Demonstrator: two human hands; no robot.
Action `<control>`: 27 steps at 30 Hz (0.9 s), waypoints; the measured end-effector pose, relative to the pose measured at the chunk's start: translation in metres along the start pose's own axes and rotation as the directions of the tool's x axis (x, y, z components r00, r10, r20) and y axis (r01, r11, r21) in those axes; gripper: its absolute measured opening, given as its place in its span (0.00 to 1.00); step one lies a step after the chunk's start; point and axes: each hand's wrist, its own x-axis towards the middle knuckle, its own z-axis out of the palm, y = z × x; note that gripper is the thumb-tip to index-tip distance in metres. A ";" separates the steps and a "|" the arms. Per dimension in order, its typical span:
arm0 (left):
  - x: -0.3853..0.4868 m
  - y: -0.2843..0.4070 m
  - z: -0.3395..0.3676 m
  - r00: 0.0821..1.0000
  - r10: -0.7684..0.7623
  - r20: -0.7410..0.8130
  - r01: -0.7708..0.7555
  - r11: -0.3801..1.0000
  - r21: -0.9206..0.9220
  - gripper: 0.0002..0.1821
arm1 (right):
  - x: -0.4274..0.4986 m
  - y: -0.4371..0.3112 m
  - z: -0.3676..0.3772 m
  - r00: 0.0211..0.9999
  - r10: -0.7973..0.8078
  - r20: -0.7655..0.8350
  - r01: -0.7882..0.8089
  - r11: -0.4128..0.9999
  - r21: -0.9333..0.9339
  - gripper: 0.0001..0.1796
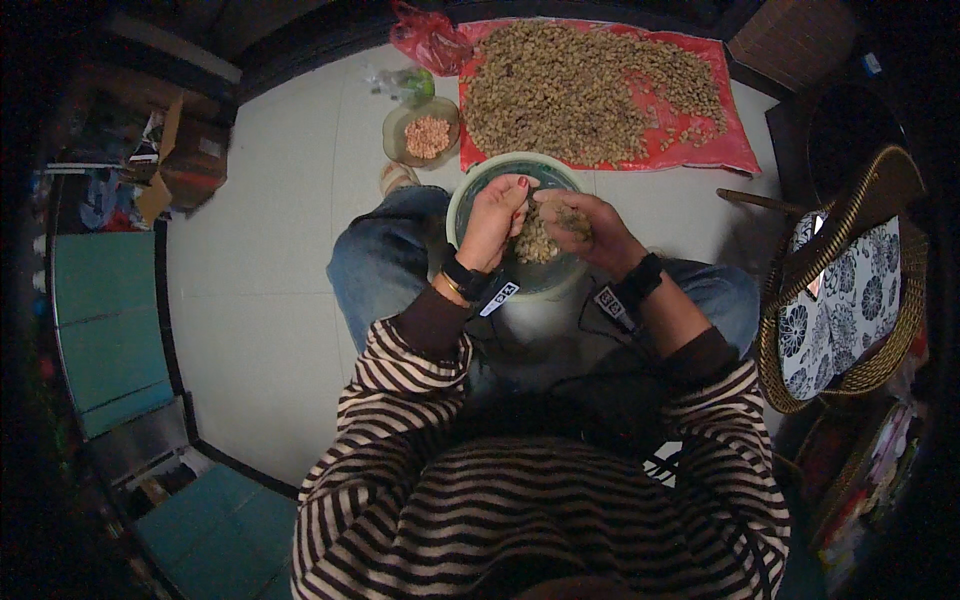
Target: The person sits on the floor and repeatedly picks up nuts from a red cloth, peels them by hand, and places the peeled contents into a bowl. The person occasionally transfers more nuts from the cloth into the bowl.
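A pale green-rimmed plastic basin (480, 166) stands between my knees, with a heap of unshelled peanuts (534, 246) inside. Over it, my left hand (493, 216) has thumb and fingers pinched together; whether something small is between them is too hard to see. My right hand (600, 229) is curled around several unshelled peanuts (574, 219), its fingertips close to those of my left. Just beyond the basin's left side, a translucent bowl (395, 142) holds pinkish shelled peanuts (427, 137).
Many unshelled peanuts (555, 90) are spread over a red plastic sheet (739, 146) ahead. A red plastic bag (429, 41) and a clear-and-green package (411, 84) lie near the bowl. To the right stands a wicker chair (892, 345) with a phone (816, 281) on its floral cushion; a cardboard box (195, 161) is at left.
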 end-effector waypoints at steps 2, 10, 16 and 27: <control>-0.002 0.001 0.002 0.999 -0.040 -0.002 0.040 0.999 0.001 0.12 | -0.001 0.001 0.000 0.998 -0.045 -0.036 0.043 0.997 -0.057 0.20; -0.005 0.008 0.008 0.991 -0.029 0.130 0.047 0.989 -0.139 0.15 | -0.008 0.003 0.016 0.993 -0.095 -0.071 0.093 0.995 -0.036 0.20; -0.007 0.008 0.010 0.976 -0.022 0.218 0.027 0.999 -0.020 0.15 | -0.009 0.005 0.012 0.991 -0.119 -0.065 0.117 0.992 -0.039 0.13; -0.002 -0.002 0.002 0.987 -0.059 0.148 0.067 0.997 -0.048 0.09 | -0.006 0.010 0.018 0.949 -0.181 -0.259 0.086 0.937 -0.339 0.11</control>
